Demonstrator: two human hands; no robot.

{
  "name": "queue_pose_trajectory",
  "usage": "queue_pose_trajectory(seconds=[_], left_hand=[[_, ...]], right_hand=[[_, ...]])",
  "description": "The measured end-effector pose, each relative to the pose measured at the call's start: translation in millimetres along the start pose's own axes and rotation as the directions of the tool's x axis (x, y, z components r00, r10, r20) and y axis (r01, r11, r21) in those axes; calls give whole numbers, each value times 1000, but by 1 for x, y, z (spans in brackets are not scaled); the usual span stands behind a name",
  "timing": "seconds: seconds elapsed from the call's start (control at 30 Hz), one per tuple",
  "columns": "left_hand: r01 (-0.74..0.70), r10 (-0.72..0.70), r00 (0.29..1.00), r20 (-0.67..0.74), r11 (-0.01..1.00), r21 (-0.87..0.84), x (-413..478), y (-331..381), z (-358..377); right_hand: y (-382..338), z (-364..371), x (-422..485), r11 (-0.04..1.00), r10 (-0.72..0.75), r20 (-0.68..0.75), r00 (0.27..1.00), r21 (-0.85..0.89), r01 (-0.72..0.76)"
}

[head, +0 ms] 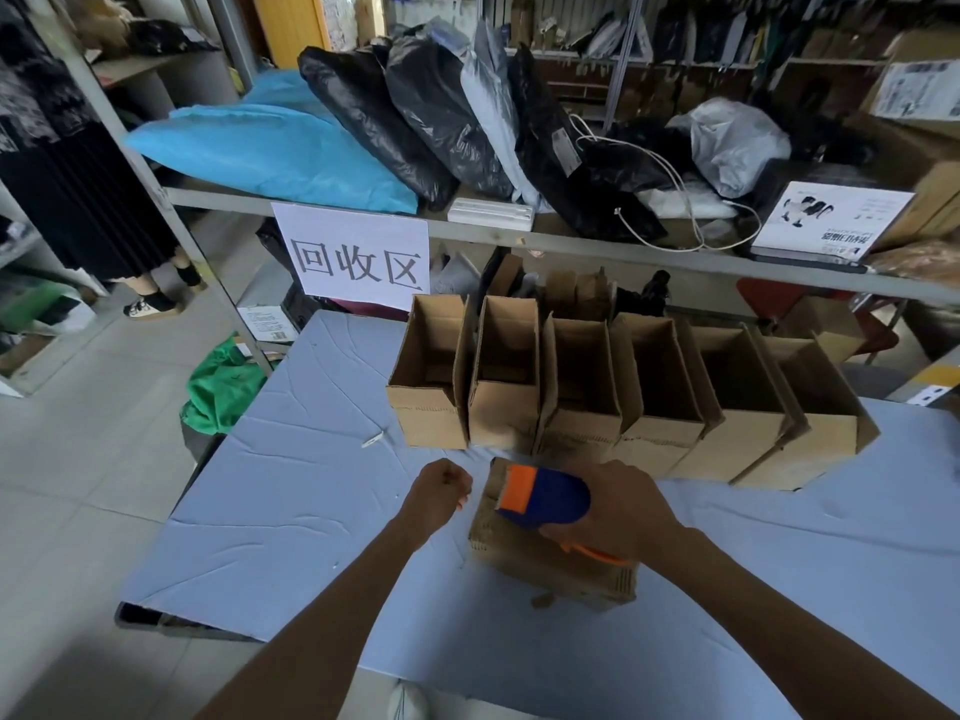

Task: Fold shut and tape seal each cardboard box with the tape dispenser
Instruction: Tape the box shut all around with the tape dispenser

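Observation:
A closed cardboard box [524, 556] lies on the blue-grey table [291, 501] in front of me. My right hand [618, 504] grips a blue and orange tape dispenser [545, 495] and holds it on the box's top. My left hand [441, 488] is curled into a fist just left of the box; I see nothing in it. Behind the box stands a row of several open cardboard boxes [613, 387] with their flaps up.
A metal shelf [519, 236] behind the table carries black, blue and grey bags, with a white paper sign [358, 257] hanging from it. A green cloth [223, 387] lies on the floor at left. A person's feet [156, 298] show at far left.

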State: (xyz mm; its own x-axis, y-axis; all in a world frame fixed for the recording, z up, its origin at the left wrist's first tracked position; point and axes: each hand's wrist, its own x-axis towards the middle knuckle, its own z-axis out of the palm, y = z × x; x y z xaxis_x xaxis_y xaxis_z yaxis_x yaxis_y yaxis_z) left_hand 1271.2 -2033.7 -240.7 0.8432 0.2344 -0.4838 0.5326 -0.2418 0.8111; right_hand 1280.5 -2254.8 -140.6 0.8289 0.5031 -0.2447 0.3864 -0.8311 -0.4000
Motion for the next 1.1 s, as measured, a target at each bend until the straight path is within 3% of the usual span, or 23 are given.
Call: queue_pose_trajectory(seconds=[0.27, 0.5, 0.57, 0.8, 0.9, 1.0, 1.1], left_hand=[[56, -59, 997, 50, 997, 58, 10, 2, 7], [-31, 22, 997, 70, 991, 129, 9, -7, 9], [-113, 105, 993, 57, 980, 162, 10, -9, 8], [-145, 160, 985, -59, 968, 206, -4, -6, 13], [-192, 209, 977, -47, 952, 240, -5, -6, 15], [-177, 197, 979, -50, 948, 265, -6, -7, 14], [-146, 187, 972, -145, 956, 253, -9, -9, 18]], right_hand=[[-1, -4, -1, 1000, 8, -6, 1000, 2, -8], [0, -2, 3, 1000, 18, -3, 1000, 6, -18], [0, -2, 5, 1000, 27, -10, 1000, -1, -27], [1, 1, 10, 999, 38, -21, 999, -31, -39], [2, 1, 12, 999, 46, -24, 999, -18, -47], [3, 2, 12, 999, 29, -33, 999, -25, -30], [3, 2, 13, 999, 16, -30, 999, -31, -17]])
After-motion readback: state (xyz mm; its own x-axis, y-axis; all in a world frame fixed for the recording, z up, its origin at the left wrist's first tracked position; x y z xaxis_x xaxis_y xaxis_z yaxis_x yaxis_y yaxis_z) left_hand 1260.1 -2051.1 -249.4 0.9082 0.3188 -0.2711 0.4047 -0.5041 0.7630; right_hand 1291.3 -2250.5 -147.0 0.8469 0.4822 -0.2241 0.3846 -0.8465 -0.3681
